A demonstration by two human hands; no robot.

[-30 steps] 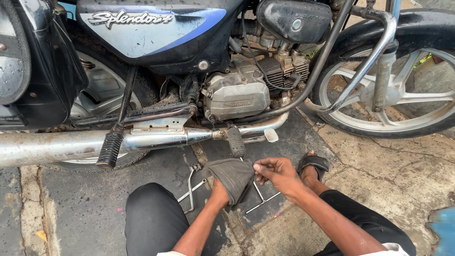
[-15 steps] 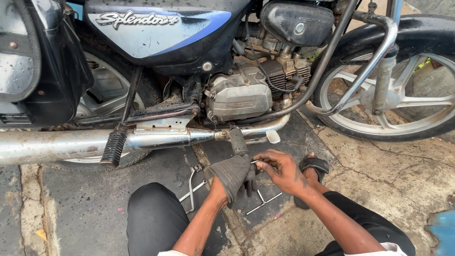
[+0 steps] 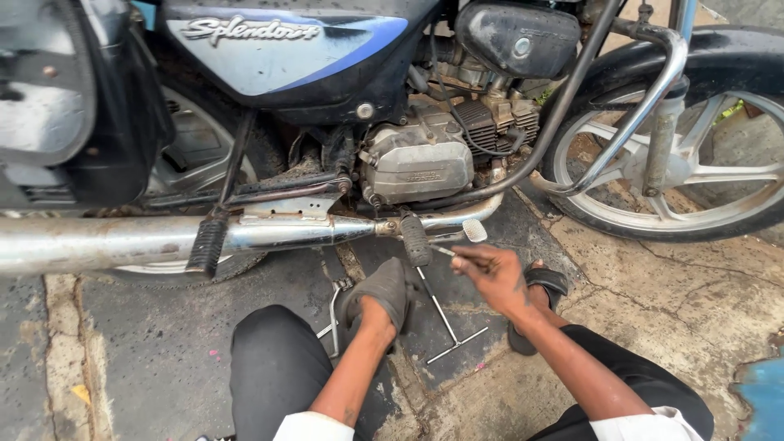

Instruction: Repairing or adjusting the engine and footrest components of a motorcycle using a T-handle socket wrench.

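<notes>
My left hand is wrapped in a dark grey cloth and rests low on the ground, just below the motorcycle's rubber footrest. My right hand pinches a thin metal piece at its fingertips, pointing it toward the footrest. A T-handle wrench lies on the pavement between my hands. The engine case sits right above the footrest, with the chrome exhaust pipe running off to the left.
A brake pedal sticks out beside the footrest. The front wheel and a crash guard bar are at the right. A second metal tool lies by my left knee. My sandalled foot is under the right hand.
My right hand has lifted and reached closer to the footrest with the thin metal piece. The cloth-wrapped left hand shifted slightly left, uncovering the T-handle wrench on the ground.
</notes>
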